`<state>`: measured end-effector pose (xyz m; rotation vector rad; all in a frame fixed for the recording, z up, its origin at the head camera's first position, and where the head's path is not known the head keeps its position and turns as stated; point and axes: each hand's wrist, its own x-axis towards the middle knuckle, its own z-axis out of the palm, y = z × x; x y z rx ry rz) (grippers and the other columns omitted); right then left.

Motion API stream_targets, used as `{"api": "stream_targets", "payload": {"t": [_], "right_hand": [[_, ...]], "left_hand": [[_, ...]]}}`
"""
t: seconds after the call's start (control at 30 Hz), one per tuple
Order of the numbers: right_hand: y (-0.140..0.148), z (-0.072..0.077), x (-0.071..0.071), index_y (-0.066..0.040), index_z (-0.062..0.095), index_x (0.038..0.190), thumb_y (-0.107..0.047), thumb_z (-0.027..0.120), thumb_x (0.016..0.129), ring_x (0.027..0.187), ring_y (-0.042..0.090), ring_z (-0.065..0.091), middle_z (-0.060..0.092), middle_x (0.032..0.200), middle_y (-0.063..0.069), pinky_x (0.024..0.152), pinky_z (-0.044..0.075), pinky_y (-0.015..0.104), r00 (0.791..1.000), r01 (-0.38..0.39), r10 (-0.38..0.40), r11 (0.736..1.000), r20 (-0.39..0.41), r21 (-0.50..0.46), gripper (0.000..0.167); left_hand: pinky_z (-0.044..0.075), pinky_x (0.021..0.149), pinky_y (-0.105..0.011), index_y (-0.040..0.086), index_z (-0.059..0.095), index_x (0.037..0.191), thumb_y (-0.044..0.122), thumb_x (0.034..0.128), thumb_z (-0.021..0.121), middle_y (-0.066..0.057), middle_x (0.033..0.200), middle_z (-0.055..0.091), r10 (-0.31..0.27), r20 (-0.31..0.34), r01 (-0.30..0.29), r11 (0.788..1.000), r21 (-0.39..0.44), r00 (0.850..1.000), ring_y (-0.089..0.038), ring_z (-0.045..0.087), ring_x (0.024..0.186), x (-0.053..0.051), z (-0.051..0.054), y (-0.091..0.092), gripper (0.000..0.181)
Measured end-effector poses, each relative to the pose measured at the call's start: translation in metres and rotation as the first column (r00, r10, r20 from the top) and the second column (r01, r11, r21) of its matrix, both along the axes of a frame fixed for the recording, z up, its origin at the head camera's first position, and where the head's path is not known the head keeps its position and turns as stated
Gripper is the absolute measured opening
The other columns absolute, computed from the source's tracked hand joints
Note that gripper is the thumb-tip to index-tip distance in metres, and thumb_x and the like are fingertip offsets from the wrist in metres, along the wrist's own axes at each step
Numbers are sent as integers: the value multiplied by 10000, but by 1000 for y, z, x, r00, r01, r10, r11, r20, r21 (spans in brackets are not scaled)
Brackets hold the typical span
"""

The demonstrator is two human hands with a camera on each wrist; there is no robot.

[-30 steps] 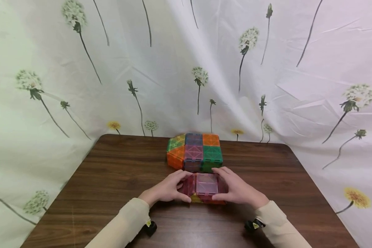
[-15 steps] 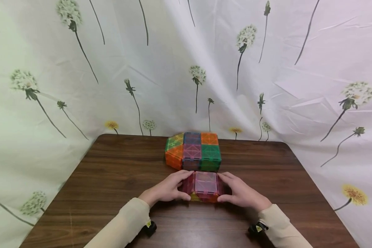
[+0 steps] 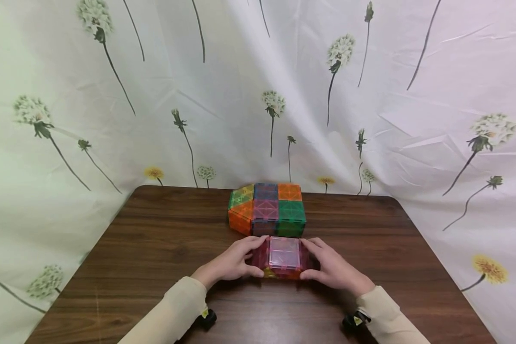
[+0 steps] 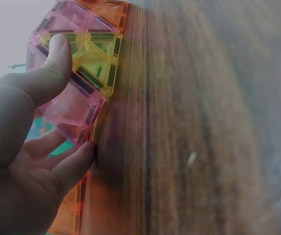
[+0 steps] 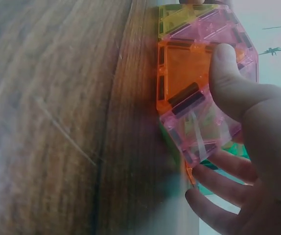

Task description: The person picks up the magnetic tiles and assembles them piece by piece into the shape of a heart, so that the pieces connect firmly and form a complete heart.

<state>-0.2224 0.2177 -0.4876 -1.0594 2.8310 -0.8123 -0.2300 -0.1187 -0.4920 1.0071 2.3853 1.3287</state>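
Note:
In the head view a small magnetic-tile block lies on the table, with a clear pink top, sloping pink sides and yellow and orange tiles along its front. My left hand grips its left end, thumb at the front and fingers toward the back. On the opposite end my right hand holds it the same way. The left wrist view shows the left thumb against a yellow triangular tile. In the right wrist view the right thumb lies over an orange tile. The hands partly hide both ends.
Just behind stands a larger magnetic-tile block in orange, green, blue, pink and yellow, pointed at its left end. Both sit on a dark wooden table. A white curtain printed with dandelions hangs behind the table's far edge.
My right hand has shifted from over the small block's right front to its right end, uncovering more of the pink top and front. The left hand stays at its end.

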Motion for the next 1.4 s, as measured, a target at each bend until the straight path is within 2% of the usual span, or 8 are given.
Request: {"api": "stream_targets", "payload": {"t": [0.17, 0.37, 0.63, 0.73, 0.93, 1.13, 1.27, 1.4], "right_hand": [[0, -3, 3, -170, 453, 1600, -674, 758, 850, 1172, 188, 620, 571, 1379, 48, 970, 561, 478, 997, 75, -75, 997, -10, -10, 953], [-2, -5, 4, -206, 410, 1630, -518, 826, 869, 1061, 182, 685, 584, 1358, 89, 860, 601, 353, 996, 85, -81, 992, 43, -92, 922], [-8, -4, 3, -134, 454, 1584, -286, 821, 942, 1041, 245, 684, 557, 1367, 128, 771, 609, 264, 994, 66, -41, 964, 102, -258, 754], [-11, -3, 4, -142, 492, 1541, -281, 766, 988, 1048, 255, 684, 561, 1362, 126, 763, 604, 259, 994, 88, -68, 959, 83, -271, 633], [-21, 0, 5, -139, 561, 1443, -370, 788, 963, 1071, 247, 685, 561, 1343, 90, 790, 612, 274, 988, 153, -140, 945, 64, -289, 579], [-26, 0, 6, -145, 568, 1437, -429, 861, 882, 1121, 224, 673, 600, 1338, 68, 893, 606, 410, 980, 193, -198, 942, 11, -273, 689], [-27, 1, 5, -69, 513, 1505, -407, 918, 819, 1200, 267, 641, 585, 1376, 71, 950, 576, 486, 982, 167, -184, 956, -48, -242, 865], [-28, 1, 3, 0, 496, 1507, -325, 970, 763, 1169, 252, 638, 565, 1360, 86, 930, 584, 470, 977, 145, -177, 961, -122, -237, 940]], "left_hand": [[525, 1054, -463, 62, 356, 1636, 230, 881, 868, -173, 1549, 466, 44, -24, -44, 999, 4, 999, -329, 487, 1416, 3, 1, -1, 928], [539, 1034, -470, 106, 384, 1635, 236, 837, 902, -155, 1501, 524, 91, -126, -94, 995, -17, 988, -306, 599, 1279, 4, 2, 0, 960], [592, 918, -442, 123, 458, 1598, 292, 881, 878, -137, 1473, 544, 130, -43, -127, 990, 67, 991, -297, 650, 1141, 7, 4, 0, 848], [561, 958, -459, 136, 545, 1521, 325, 888, 862, -90, 1424, 588, 185, -55, -180, 980, 88, 981, -262, 646, 1124, 8, 5, 2, 733], [554, 827, -366, 166, 652, 1303, 386, 904, 839, -20, 1237, 653, 332, -55, -327, 941, 89, 942, -199, 631, 962, 11, 7, 9, 493], [597, 911, -394, 146, 633, 1350, 395, 843, 897, -24, 1282, 658, 378, 4, -377, 921, 104, 926, -210, 639, 1097, 13, 6, 12, 624], [552, 1021, -470, 86, 586, 1438, 354, 765, 962, -46, 1355, 632, 363, -113, -354, 930, 97, 925, -225, 617, 1239, 13, 4, 11, 816], [528, 1035, -479, 48, 568, 1459, 330, 717, 991, -49, 1306, 629, 345, -296, -337, 938, 78, 891, -212, 621, 1194, 11, 2, 12, 900]]}}
